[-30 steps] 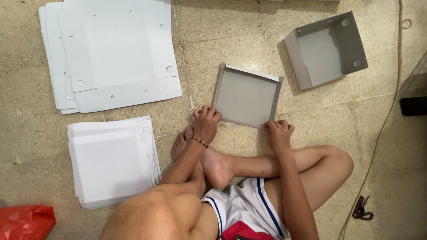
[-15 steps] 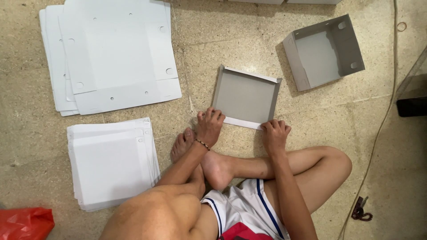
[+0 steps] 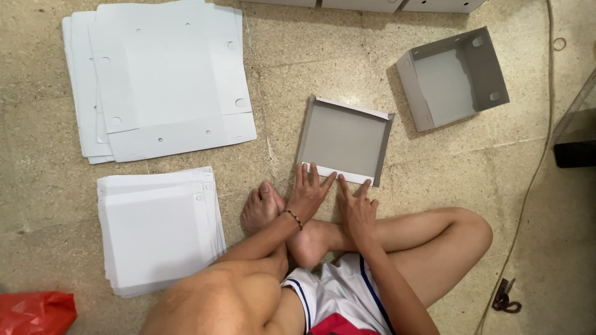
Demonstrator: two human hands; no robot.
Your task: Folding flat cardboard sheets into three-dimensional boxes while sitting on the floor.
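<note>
Now both hands lie flat with fingers spread and gripping nothing: the left hand (image 3: 308, 193) and right hand (image 3: 358, 206) press on the near edge of a shallow grey tray (image 3: 344, 139) that sits on the floor (image 3: 298, 68) just beyond the crossed feet. Farther right stands a deeper grey box (image 3: 453, 79), while two stacks of flat white sheets (image 3: 162, 77) lie to the left.

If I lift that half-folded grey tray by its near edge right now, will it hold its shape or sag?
The half-folded tray looks like thin card, so probably light and likely to bend if lifted by one edge. Its near flap lies flat under the left hand and right hand, so that side may flop. Sitting flat on the smooth floor, it should slide rather than tip.
</note>
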